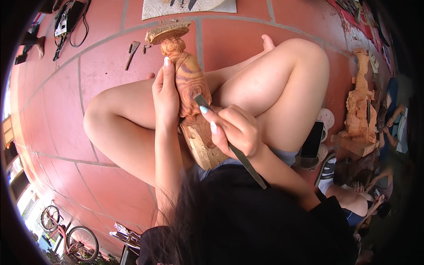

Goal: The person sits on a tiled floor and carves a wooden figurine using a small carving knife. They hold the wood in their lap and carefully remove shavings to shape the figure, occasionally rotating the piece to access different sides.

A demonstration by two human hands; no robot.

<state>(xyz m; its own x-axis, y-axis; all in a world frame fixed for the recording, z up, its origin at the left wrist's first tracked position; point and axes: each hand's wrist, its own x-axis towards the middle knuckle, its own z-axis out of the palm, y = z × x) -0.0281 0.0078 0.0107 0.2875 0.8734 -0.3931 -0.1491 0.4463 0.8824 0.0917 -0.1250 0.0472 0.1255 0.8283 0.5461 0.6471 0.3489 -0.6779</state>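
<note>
A wooden carved figure (191,77) with swirling brown grain leans upright between my bent legs. Its top flares into a wide, rough disc, and its lower end is a pale, roughly cut block (201,139). Along the figure's left side, my left hand (166,95) is closed on it, thumb pointing up toward its neck. My right hand (236,129) grips a flat steel chisel (248,167) low on its shaft. The blade's square end lies against the lower front of the carving, and the other end slants back toward me.
A small flared tool (132,55) and short bits lie on the red tiles. Beyond is a white mat (187,8) with tools; far left, a power strip (62,24). A phone (312,140) and a larger carving (360,104) stand right, near other people. A bicycle (70,238) is lower left.
</note>
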